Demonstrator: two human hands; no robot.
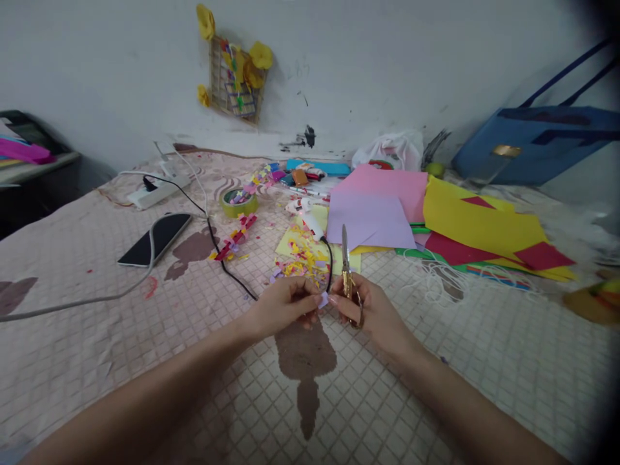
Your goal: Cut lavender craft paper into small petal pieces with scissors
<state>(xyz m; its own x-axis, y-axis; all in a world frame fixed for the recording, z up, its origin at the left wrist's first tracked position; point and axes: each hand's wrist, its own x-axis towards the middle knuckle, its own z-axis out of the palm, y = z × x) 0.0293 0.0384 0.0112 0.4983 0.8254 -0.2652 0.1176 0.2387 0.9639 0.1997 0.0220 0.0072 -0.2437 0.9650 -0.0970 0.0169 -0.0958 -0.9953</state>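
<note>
Between my two hands is a small piece of lilac paper [323,299], pinched by the fingertips on both sides. My left hand [289,302] is closed on its left edge. In my right hand [364,303] a pair of gold-handled scissors [345,265] stands upright, blades pointing away from me, while thumb and finger also touch the paper. Just beyond the hands lie yellow, red and lilac paper scraps [303,255] on a pale yellow sheet [354,261]. A white glue gun [311,223] rests there too, its black cord running down behind my fingers.
Coloured paper sheets [371,213] spread to the right, near tangled white string [438,278]. Leftward are a phone [155,240], a power strip [159,191], cables and a decorated red strip [236,237]. A tape roll [239,202] sits farther back. A blue bag [537,145] leans at the wall.
</note>
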